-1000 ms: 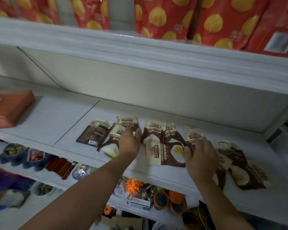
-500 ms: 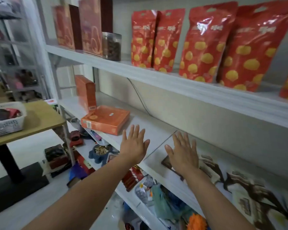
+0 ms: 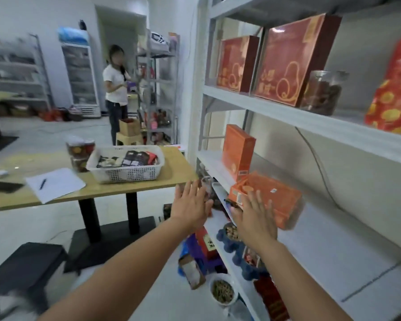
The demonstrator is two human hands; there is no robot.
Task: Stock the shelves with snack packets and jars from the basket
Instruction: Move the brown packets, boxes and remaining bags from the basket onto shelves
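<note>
Two bare forearms are shown reaching from the bottom of the frame toward a white shelving unit on the right. The left hand (image 3: 190,205) and the right hand (image 3: 255,218) are both held flat with fingers straight and spread, and nothing is held in either.

A white mesh basket (image 3: 125,174) is set on a wooden table (image 3: 176,169) at centre left, well apart from both hands. Dark snack packets (image 3: 134,158) are heaped inside it, and two clear jars (image 3: 79,150) are stacked just beside its left end.

The packets are judged to be light, soft and slick, best pinched at a sealed edge and not squeezed across the middle. The jars are judged to be stiff and heavier, perhaps breakable, and best wrapped round the body one at a time, the top one first.

Only a narrow gap is left between the table's right corner and the shelf frame. On the middle shelf (image 3: 333,246), a flat orange box (image 3: 273,195) is placed at the front edge behind the right hand, with an upright orange box (image 3: 237,151) behind it. Bare white board is offered to the right of these. A black stool (image 3: 26,262) is placed on the floor at lower left, and the bottom shelf is crowded with bowls.
</note>
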